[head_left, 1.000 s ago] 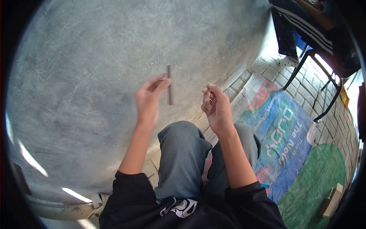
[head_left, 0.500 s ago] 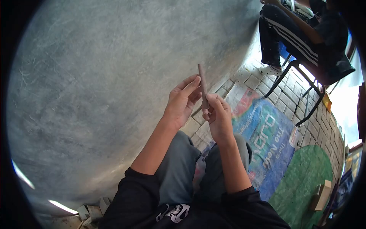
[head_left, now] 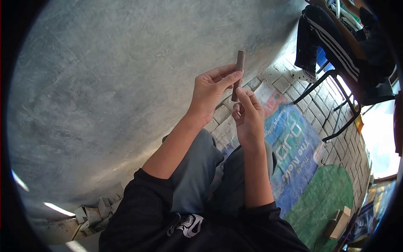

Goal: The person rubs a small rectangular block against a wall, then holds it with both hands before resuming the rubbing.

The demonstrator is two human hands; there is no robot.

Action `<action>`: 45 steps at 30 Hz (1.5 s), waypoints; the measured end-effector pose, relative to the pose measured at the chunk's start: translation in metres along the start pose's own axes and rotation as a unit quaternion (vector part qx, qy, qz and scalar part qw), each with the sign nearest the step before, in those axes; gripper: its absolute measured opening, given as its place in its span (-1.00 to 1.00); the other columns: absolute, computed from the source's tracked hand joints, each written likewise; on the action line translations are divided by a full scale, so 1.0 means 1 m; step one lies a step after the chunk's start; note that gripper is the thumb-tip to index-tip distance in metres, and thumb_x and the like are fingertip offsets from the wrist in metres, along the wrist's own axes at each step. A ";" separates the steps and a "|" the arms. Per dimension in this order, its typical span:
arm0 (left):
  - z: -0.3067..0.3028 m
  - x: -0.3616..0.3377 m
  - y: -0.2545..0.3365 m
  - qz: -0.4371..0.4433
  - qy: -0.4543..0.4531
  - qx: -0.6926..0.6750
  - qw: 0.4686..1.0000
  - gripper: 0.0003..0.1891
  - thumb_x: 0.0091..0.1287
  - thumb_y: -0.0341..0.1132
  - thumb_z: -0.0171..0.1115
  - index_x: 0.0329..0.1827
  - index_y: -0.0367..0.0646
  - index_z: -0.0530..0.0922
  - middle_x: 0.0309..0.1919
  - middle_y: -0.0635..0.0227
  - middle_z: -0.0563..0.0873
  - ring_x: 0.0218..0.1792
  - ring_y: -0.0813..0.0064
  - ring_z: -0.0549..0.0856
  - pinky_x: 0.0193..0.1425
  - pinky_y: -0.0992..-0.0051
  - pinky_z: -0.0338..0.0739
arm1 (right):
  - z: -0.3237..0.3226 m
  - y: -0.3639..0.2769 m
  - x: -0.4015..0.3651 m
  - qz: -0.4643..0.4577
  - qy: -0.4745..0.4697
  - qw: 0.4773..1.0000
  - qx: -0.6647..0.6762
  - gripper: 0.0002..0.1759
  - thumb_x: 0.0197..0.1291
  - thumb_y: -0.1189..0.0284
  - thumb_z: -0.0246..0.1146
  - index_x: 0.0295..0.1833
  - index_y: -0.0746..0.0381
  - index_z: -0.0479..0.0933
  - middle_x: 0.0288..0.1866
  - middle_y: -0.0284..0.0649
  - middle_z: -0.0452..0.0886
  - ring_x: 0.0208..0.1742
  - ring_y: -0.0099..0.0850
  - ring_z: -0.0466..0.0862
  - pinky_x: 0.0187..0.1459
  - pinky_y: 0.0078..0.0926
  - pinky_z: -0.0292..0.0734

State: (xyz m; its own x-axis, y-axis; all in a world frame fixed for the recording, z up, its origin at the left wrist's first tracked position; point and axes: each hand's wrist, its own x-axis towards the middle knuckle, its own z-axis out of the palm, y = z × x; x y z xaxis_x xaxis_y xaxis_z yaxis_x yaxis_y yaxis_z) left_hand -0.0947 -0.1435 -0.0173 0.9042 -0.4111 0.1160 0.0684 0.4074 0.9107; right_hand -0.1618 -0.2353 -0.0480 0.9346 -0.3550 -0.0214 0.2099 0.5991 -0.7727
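A short, straight brown stick [head_left: 240,61], flat-sided and about finger-wide, is held up nearly upright in front of me. My left hand [head_left: 212,90] pinches it around the middle between thumb and fingers, and the upper end sticks out above. At the lower end, the thumb and forefinger of my right hand [head_left: 251,119] close on the stick's edge, with the other fingers curled below. What the stick is made of I cannot make out.
A grey wall [head_left: 113,92] fills the left side. To the right, a person [head_left: 336,46] in striped trousers sits on a black-framed chair [head_left: 336,73]. A printed banner [head_left: 289,155] and a green mat [head_left: 325,197] cover paving. A small wooden piece [head_left: 339,222] and broken blocks [head_left: 93,214] lie low down.
Both hands have moved up and to the right with the stick. It has turned to show a broader face and now leans slightly right. My view has shifted a little.
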 end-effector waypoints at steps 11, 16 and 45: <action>0.002 -0.002 -0.001 0.008 -0.020 0.015 1.000 -0.72 0.28 -0.40 0.17 0.03 -0.32 0.55 -0.15 0.24 0.68 -0.14 0.49 0.64 0.02 0.50 0.51 | 0.003 0.001 -0.002 0.032 0.050 0.998 -0.008 -0.70 0.11 0.36 0.33 -0.05 0.22 0.54 -0.35 -0.54 0.46 -0.45 -0.78 0.33 -0.43 -0.81 0.21; 0.005 -0.003 -0.003 0.018 -0.021 0.028 0.999 -0.71 0.31 -0.36 0.13 0.04 -0.31 0.55 -0.14 0.24 0.68 -0.10 0.49 0.64 0.04 0.49 0.48 | -0.001 0.003 -0.001 0.056 0.034 0.997 0.035 -0.65 0.12 0.36 0.32 0.00 0.28 0.53 -0.35 -0.54 0.45 -0.47 -0.79 0.31 -0.44 -0.79 0.20; 0.007 -0.006 0.001 0.037 0.050 0.082 0.995 -0.77 0.17 -0.40 0.32 -0.14 -0.32 0.63 -0.37 0.37 0.69 -0.33 0.68 0.61 -0.18 0.66 0.45 | -0.002 0.008 -0.003 -0.077 0.057 0.990 -0.103 -0.81 0.09 0.44 0.34 -0.23 0.34 0.60 -0.44 -0.42 0.55 -0.51 -0.77 0.32 -0.50 -0.79 0.12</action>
State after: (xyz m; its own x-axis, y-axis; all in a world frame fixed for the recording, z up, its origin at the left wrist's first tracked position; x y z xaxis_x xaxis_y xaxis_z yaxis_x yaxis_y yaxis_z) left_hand -0.1029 -0.1462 -0.0148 0.9420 -0.2985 0.1535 -0.0631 0.2917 0.9544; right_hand -0.1634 -0.2311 -0.0555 0.8557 -0.5155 0.0442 0.2732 0.3777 -0.8847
